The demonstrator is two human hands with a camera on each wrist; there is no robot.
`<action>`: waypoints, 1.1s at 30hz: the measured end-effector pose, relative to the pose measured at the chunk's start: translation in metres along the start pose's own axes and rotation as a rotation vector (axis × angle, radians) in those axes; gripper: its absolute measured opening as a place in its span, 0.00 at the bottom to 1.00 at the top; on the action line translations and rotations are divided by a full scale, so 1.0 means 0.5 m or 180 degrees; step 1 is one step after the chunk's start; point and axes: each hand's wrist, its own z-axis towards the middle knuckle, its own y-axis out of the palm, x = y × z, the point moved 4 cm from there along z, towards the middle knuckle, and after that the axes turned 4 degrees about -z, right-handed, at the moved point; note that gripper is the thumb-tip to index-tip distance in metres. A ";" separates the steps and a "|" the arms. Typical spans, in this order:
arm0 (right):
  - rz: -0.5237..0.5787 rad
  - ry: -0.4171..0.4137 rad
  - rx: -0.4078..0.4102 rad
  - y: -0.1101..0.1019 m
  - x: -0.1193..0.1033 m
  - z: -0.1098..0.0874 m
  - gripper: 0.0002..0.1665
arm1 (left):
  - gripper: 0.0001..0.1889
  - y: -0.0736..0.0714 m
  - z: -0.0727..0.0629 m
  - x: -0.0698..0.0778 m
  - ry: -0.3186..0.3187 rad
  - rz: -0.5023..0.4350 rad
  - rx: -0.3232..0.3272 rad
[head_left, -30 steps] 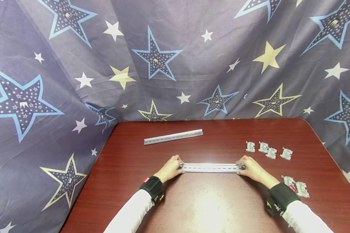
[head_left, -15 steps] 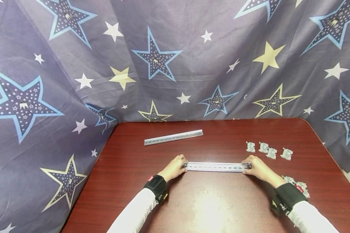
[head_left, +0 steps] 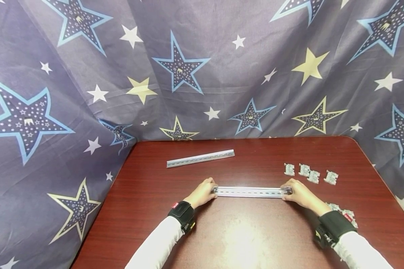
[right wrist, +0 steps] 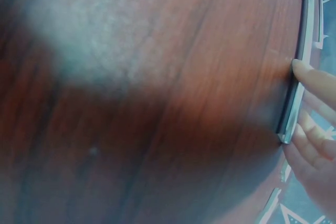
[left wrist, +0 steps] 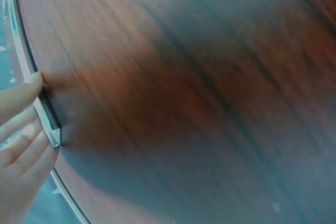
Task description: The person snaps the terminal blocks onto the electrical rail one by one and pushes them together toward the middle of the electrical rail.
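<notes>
A slotted metal DIN rail (head_left: 249,195) lies level, left to right, over the middle of the table in the head view. Its left end is gripped by my left hand (head_left: 202,193), its right end by my right hand (head_left: 299,194). In the left wrist view, the left thumb (left wrist: 32,83) presses the near edge of the rail (left wrist: 48,113) while the fingers sit behind it. The right wrist view has the right thumb (right wrist: 307,73) on the near edge of the rail (right wrist: 296,98), fingers on its far side.
Farther back on the red-brown table (head_left: 148,186) lies a second slotted DIN rail (head_left: 200,158), slightly slanted. Several pale grey terminal-block-like pieces (head_left: 304,170) lie at the right. More pale pieces (head_left: 350,215) are partly behind the right wrist. A star-patterned curtain (head_left: 219,86) borders the table.
Both hands have shifted a little to the right with the rail between them, mostly in the earlier half second. The second rail and the pale pieces have stayed put.
</notes>
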 end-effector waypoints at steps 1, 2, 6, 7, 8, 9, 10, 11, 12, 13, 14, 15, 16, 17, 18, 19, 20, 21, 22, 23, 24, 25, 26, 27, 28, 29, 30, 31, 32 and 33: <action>0.0003 0.0013 -0.0012 0.000 0.000 0.000 0.16 | 0.09 -0.001 0.000 0.001 -0.0001 0.0004 -0.0006; 0.0011 0.0030 -0.0020 0.000 0.000 -0.001 0.16 | 0.09 -0.001 0.000 0.001 -0.0005 0.0004 -0.0010; 0.0036 0.0049 -0.0013 0.000 0.001 -0.003 0.16 | 0.10 -0.002 0.002 0.000 -0.0033 0.0020 -0.0017; 0.0039 0.0032 -0.0007 0.000 0.001 -0.003 0.16 | 0.10 -0.002 0.003 -0.001 -0.0044 0.0024 -0.0018; 0.0039 0.0029 0.0003 0.001 0.001 -0.003 0.16 | 0.10 -0.002 0.004 -0.002 -0.0060 0.0017 -0.0020; 0.0037 0.0025 0.0009 0.001 0.001 -0.003 0.16 | 0.10 -0.002 0.004 -0.003 -0.0073 0.0018 -0.0028; 0.0040 0.0028 0.0010 0.001 0.001 -0.003 0.16 | 0.10 -0.002 0.005 -0.003 -0.0081 0.0010 -0.0034; 0.0039 0.0033 0.0004 0.001 0.002 -0.004 0.17 | 0.10 -0.002 0.005 -0.003 -0.0089 0.0001 -0.0042; 0.0045 0.0036 0.0004 0.001 0.002 -0.004 0.17 | 0.10 -0.003 0.005 -0.002 -0.0094 -0.0011 -0.0050; 0.0053 0.0044 -0.0005 0.001 0.002 -0.004 0.17 | 0.11 -0.003 0.005 -0.001 -0.0097 -0.0014 -0.0054; 0.0062 0.0062 -0.0007 0.001 0.003 -0.005 0.17 | 0.11 -0.004 0.005 -0.001 -0.0094 -0.0023 -0.0055; 0.0078 0.0064 -0.0007 0.001 0.003 -0.005 0.17 | 0.11 -0.004 0.005 0.000 -0.0088 -0.0026 -0.0052; 0.0084 0.0061 0.0006 0.001 0.003 -0.005 0.17 | 0.11 -0.005 0.005 0.000 -0.0080 -0.0027 -0.0049; 0.0088 0.0050 0.0028 0.001 0.004 -0.005 0.17 | 0.11 -0.005 0.006 0.000 -0.0077 -0.0021 -0.0047; 0.0095 0.0040 0.0049 0.001 0.004 -0.005 0.17 | 0.11 -0.005 0.006 0.000 -0.0078 -0.0014 -0.0045; 0.0099 0.0035 0.0067 0.001 0.005 -0.006 0.17 | 0.11 -0.004 0.005 0.000 -0.0076 -0.0007 -0.0046; 0.0104 0.0027 0.0088 0.002 0.004 -0.006 0.17 | 0.11 -0.004 0.005 0.000 -0.0077 -0.0008 -0.0048; 0.0101 0.0022 0.0101 0.003 0.004 -0.007 0.18 | 0.11 -0.003 0.005 0.000 -0.0081 -0.0003 -0.0052; 0.0091 0.0026 0.0112 0.003 0.005 -0.007 0.18 | 0.11 -0.003 0.005 -0.001 -0.0082 -0.0001 -0.0054; 0.0088 0.0030 0.0107 0.003 0.005 -0.006 0.18 | 0.11 -0.004 0.005 -0.001 -0.0083 -0.0005 -0.0052; 0.0080 0.0040 0.0103 0.003 0.005 -0.006 0.18 | 0.11 -0.004 0.005 -0.001 -0.0080 -0.0004 -0.0054; 0.0071 0.0051 0.0094 0.003 0.005 -0.005 0.18 | 0.11 -0.004 0.005 -0.001 -0.0076 -0.0005 -0.0054; 0.0058 0.0062 0.0088 0.003 0.005 -0.005 0.18 | 0.11 -0.005 0.004 -0.001 -0.0074 -0.0008 -0.0054; 0.0047 0.0078 0.0077 0.003 0.006 -0.005 0.18 | 0.11 -0.005 0.004 0.000 -0.0069 -0.0004 -0.0054; 0.0038 0.0091 0.0074 0.004 0.005 -0.004 0.18 | 0.11 -0.004 0.004 0.000 -0.0060 -0.0004 -0.0053; 0.0031 0.0090 0.0073 0.004 0.005 -0.004 0.18 | 0.11 -0.004 0.004 0.000 -0.0057 -0.0005 -0.0054; 0.0020 0.0101 0.0082 0.004 0.005 -0.004 0.18 | 0.11 -0.004 0.004 -0.001 -0.0057 -0.0008 -0.0054; 0.0013 0.0103 0.0080 0.004 0.004 -0.003 0.18 | 0.11 -0.003 0.004 -0.001 -0.0055 -0.0017 -0.0051; 0.0006 0.0099 0.0087 0.003 0.004 -0.003 0.18 | 0.11 -0.003 0.004 -0.001 -0.0059 -0.0021 -0.0050; -0.0006 0.0097 0.0084 0.003 0.004 -0.002 0.18 | 0.11 -0.002 0.004 -0.002 -0.0064 -0.0030 -0.0047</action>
